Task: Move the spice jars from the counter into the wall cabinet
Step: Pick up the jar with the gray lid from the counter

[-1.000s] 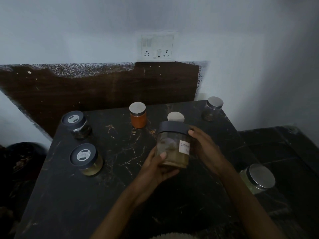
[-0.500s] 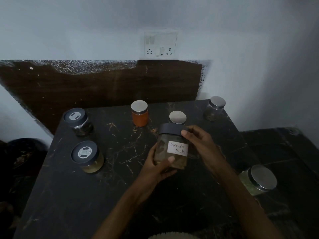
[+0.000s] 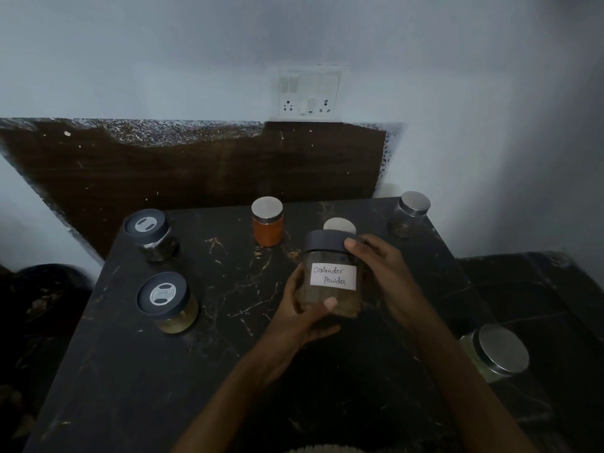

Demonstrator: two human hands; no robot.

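I hold a clear jar of brownish powder (image 3: 333,276) with a dark lid and a white label reading "Coriander Powder", just above the black marble counter (image 3: 228,371). My left hand (image 3: 304,308) grips its lower body, thumb across the front. My right hand (image 3: 379,266) grips its right side and lid edge. Other jars stand on the counter: an orange jar (image 3: 267,225), a silver-lidded jar (image 3: 340,225) half hidden behind the held one, a dark jar at the back right (image 3: 408,214), two dark-lidded jars on the left (image 3: 151,235) (image 3: 166,302). No cabinet is in view.
A silver-lidded jar (image 3: 496,353) sits at the counter's right edge. A lower dark surface (image 3: 539,289) lies to the right. A switch and socket plate (image 3: 309,93) is on the wall above a brown backsplash (image 3: 196,165).
The jar has been turned in my hands so its label now faces me. Both hands kept their hold and the jar stayed over the counter's middle.
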